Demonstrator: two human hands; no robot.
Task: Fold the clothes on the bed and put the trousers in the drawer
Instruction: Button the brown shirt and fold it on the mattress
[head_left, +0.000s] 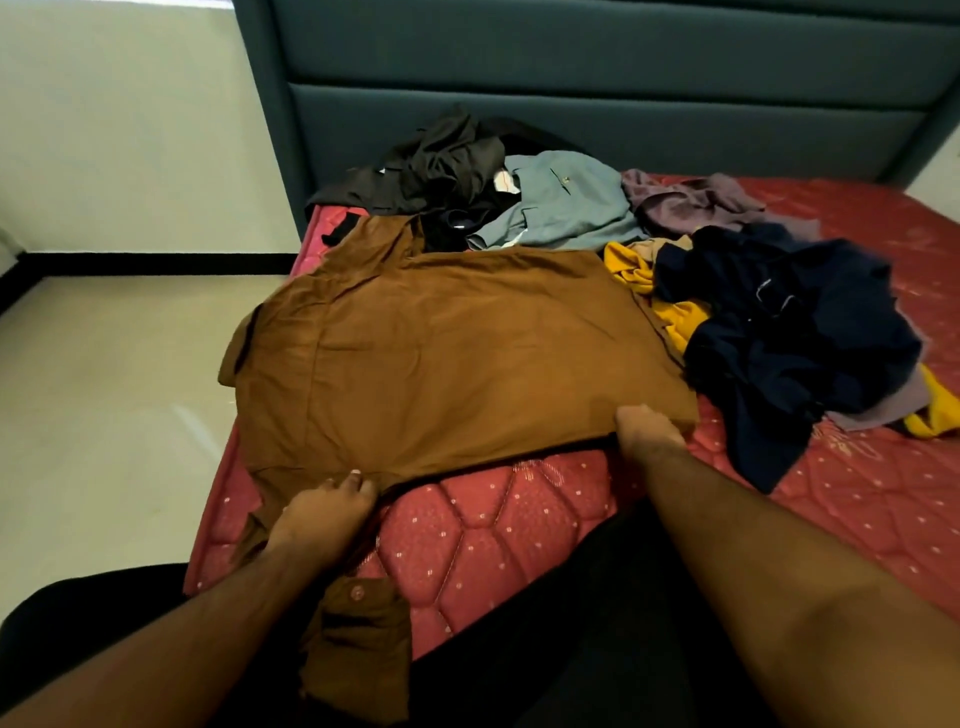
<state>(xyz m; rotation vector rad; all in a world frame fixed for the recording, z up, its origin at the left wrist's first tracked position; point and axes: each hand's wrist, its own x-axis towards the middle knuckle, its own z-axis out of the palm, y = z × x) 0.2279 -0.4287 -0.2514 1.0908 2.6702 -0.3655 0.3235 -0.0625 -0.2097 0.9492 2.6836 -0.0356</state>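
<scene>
Nearest, a buttoned cuff of the brown shirt hangs over the edge of the bed; if the hem is lifted before that sleeve is tucked in, I judge it will drag and spoil the fold. The left hand pinches the shirt's near hem at its left corner, fingers curled round the cloth. The right hand grips the same hem toward the right corner. The shirt lies spread flat just beyond both hands. Farther off, touching its edges, wait unfolded heaps: navy clothes, a yellow garment, a grey-blue garment and dark clothes by the headboard.
</scene>
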